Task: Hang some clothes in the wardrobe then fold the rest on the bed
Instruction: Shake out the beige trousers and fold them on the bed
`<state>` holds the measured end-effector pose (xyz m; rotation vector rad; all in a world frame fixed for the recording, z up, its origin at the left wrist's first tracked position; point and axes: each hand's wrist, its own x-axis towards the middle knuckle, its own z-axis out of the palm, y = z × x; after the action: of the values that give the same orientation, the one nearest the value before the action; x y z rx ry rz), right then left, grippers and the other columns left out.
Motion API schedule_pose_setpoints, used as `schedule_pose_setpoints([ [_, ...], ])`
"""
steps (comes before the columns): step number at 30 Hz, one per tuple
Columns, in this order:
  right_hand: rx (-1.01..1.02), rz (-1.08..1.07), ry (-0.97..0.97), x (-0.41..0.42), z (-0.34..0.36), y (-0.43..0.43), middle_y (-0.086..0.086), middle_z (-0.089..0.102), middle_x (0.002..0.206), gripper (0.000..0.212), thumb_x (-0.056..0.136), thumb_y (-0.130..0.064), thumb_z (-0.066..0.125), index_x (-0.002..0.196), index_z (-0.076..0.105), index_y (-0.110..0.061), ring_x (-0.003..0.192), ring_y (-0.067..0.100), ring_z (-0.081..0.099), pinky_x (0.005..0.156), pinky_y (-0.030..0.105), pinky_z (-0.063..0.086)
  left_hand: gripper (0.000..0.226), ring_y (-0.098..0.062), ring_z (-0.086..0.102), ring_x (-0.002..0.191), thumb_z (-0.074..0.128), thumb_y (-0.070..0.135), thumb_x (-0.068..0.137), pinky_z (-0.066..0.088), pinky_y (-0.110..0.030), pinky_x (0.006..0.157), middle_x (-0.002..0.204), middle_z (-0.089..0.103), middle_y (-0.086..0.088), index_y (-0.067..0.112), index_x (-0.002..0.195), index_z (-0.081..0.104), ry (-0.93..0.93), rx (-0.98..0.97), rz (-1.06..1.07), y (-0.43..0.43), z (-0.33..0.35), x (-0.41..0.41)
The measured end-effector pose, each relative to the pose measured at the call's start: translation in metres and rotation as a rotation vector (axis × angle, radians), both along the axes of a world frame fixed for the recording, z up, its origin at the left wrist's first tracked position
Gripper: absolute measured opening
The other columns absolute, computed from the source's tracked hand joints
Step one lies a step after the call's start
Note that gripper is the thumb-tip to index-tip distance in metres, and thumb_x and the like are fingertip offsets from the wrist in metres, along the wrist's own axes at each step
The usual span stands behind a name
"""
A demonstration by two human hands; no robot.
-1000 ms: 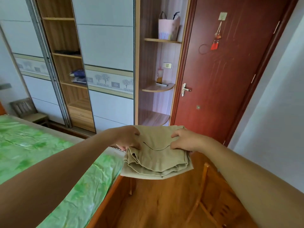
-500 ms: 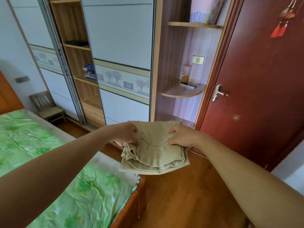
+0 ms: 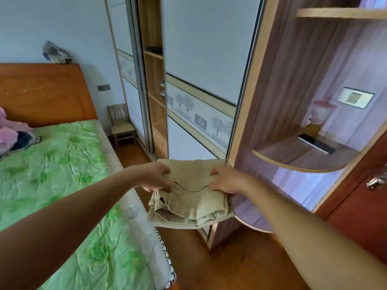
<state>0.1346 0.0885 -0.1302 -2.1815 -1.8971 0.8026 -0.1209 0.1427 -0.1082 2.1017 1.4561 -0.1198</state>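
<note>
I am turning from the door toward the wardrobe [image 3: 201, 59]; my left hand [image 3: 154, 177] and right hand [image 3: 227, 181] are still pinching the folded khaki garment [image 3: 188, 208]; shelving seems next.

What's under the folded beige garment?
No surface: the folded beige garment is held between left hand and right hand, above wooden floor beside the bed. Any fingers beneath it are hidden.

— What runs out of view?
— Pink clothes [image 3: 9, 130] on the bed [image 3: 62, 164], cut by the left edge; a blurred door handle [image 3: 377, 181] at the right edge.
— Anything hidden?
— The folded beige garment [image 3: 188, 206] covers the undersides of the left hand [image 3: 154, 176] and right hand [image 3: 227, 180].
</note>
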Motion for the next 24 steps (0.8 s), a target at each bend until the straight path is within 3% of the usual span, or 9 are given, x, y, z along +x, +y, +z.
schedule_pose_setpoints([
  [2, -0.029, 0.081, 0.004, 0.009, 0.006, 0.038, 0.008, 0.043, 0.136, 0.072, 0.081, -0.041, 0.070, 0.147, 0.046, -0.024, 0.105, 0.021, 0.056, 0.073, 0.028, 0.054, 0.078, -0.019, 0.067, 0.092, 0.080, 0.039, 0.081, 0.054, -0.023, 0.055, 0.127, 0.059, -0.004, 0.021, 0.149, 0.046, -0.021, -0.006, 0.080, 0.020, 0.002, 0.004],
  [5, -0.058, 0.188, 0.042, 0.008, 0.013, 0.091, 0.002, 0.041, 0.115, 0.071, 0.083, -0.039, 0.070, 0.148, 0.044, -0.024, 0.085, 0.013, 0.055, 0.057, 0.026, 0.051, 0.079, -0.023, 0.067, 0.100, 0.080, 0.038, 0.082, 0.062, -0.033, 0.072, 0.130, 0.059, -0.007, 0.018, 0.149, 0.045, -0.001, 0.010, 0.162, 0.048, 0.007, 0.002],
  [8, -0.058, 0.276, 0.048, 0.003, 0.013, 0.145, 0.005, 0.044, 0.121, 0.072, 0.084, -0.039, 0.070, 0.149, 0.043, -0.025, 0.086, 0.016, 0.055, 0.052, 0.025, 0.050, 0.079, -0.026, 0.066, 0.103, 0.081, 0.035, 0.083, 0.062, -0.039, 0.080, 0.131, 0.057, -0.010, 0.014, 0.149, 0.044, -0.006, 0.024, 0.253, 0.076, 0.009, -0.002],
  [12, -0.092, 0.329, 0.089, -0.009, 0.010, 0.206, 0.007, 0.048, 0.128, 0.070, 0.084, -0.038, 0.071, 0.148, 0.043, -0.026, 0.088, 0.018, 0.057, 0.052, 0.026, 0.049, 0.075, -0.021, 0.066, 0.086, 0.080, 0.033, 0.084, 0.059, -0.029, 0.060, 0.124, 0.058, -0.009, 0.012, 0.147, 0.047, -0.007, 0.026, 0.324, 0.115, 0.009, -0.012],
  [17, -0.087, 0.391, 0.090, -0.027, 0.008, 0.292, 0.008, 0.050, 0.126, 0.069, 0.084, -0.036, 0.071, 0.147, 0.044, -0.024, 0.089, 0.021, 0.059, 0.052, 0.027, 0.049, 0.082, -0.026, 0.066, 0.102, 0.081, 0.033, 0.082, 0.061, -0.034, 0.071, 0.136, 0.053, -0.010, 0.013, 0.151, 0.042, 0.019, 0.038, 0.368, 0.193, -0.001, -0.029],
  [24, -0.065, 0.440, 0.048, -0.080, -0.003, 0.469, 0.006, 0.051, 0.125, 0.071, 0.082, -0.038, 0.070, 0.147, 0.044, -0.023, 0.086, 0.018, 0.058, 0.051, 0.025, 0.048, 0.085, -0.027, 0.069, 0.094, 0.081, 0.035, 0.080, 0.052, -0.024, 0.050, 0.133, 0.052, -0.010, 0.017, 0.152, 0.039, -0.005, 0.010, 0.444, 0.364, -0.022, -0.079],
])
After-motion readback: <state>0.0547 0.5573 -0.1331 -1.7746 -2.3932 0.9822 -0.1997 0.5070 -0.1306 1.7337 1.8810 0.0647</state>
